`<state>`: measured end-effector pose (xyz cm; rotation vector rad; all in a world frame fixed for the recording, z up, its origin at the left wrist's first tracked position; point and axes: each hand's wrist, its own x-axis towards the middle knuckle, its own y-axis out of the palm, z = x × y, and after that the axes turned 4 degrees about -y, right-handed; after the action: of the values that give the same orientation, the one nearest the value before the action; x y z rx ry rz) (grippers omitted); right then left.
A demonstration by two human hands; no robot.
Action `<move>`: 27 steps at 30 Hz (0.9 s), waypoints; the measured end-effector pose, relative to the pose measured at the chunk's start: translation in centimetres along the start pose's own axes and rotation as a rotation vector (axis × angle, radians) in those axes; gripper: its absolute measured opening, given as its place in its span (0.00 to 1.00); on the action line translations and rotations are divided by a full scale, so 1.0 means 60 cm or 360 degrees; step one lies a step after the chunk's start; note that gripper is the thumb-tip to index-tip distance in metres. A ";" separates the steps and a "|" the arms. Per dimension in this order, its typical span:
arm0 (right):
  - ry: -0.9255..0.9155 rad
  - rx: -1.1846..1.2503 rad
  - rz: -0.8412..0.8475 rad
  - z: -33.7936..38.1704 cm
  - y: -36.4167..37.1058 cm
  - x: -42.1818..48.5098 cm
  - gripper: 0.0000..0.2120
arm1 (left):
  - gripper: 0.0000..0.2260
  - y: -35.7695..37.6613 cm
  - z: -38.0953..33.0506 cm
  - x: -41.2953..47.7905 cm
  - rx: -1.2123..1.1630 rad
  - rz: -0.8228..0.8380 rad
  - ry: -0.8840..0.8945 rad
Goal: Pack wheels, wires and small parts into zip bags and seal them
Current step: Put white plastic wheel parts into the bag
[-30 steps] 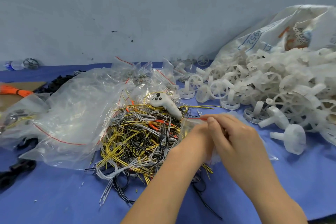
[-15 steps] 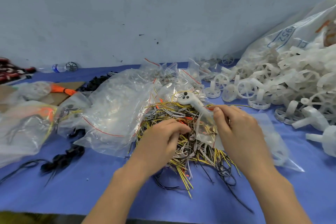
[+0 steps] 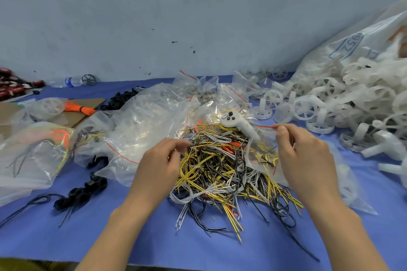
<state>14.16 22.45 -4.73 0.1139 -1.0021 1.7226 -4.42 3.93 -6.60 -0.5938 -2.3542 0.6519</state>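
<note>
Right hand held a small zip bag open over the wire pile; left hand reached into the wires.

Right hand [image 3: 308, 160] pinched the red-striped rim of the zip bag [image 3: 262, 152], grip closed on thin film; a few wires seemed to be inside already. Left hand [image 3: 163, 160] sat at the pile's left edge, fingers curled; whether it held wires I cannot tell. Wires [image 3: 220, 171] lay heaped mid-counter [image 3: 154, 237]: light, floppy, tangle-prone, best taken as a small bunch near the middle. Bag film looked slippery and limp, best held at the rim. A white controller [image 3: 237, 124] rested on the pile. Bigger clear bags [image 3: 143, 130] lay left, white wheels [image 3: 330, 103] spilled from a sack [image 3: 352, 46] at right.
</note>
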 end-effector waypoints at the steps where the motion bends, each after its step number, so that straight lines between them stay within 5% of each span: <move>1: 0.0021 -0.0003 -0.0012 -0.004 -0.004 0.003 0.15 | 0.16 0.008 -0.010 0.008 -0.0060 -0.0009 -0.0002; 6: 0.0109 -0.0009 0.0015 -0.022 -0.020 0.013 0.15 | 0.12 0.061 -0.049 0.114 -0.0243 0.0063 -0.0103; 16: 0.0028 0.0109 0.0270 -0.071 -0.035 0.070 0.16 | 0.14 0.216 -0.039 0.359 0.0349 0.0471 -0.0298; 24: 0.0084 0.0338 0.0240 -0.112 -0.031 0.101 0.17 | 0.20 0.341 -0.096 0.415 0.0605 0.0766 0.0113; 27: 0.0091 0.0371 0.0216 -0.121 -0.024 0.102 0.16 | 0.22 0.386 -0.124 0.423 0.0717 0.0782 0.0011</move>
<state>15.66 31.93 -5.31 0.1482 -0.7796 1.9530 -11.73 38.19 -3.74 -0.9623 -1.9576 1.3470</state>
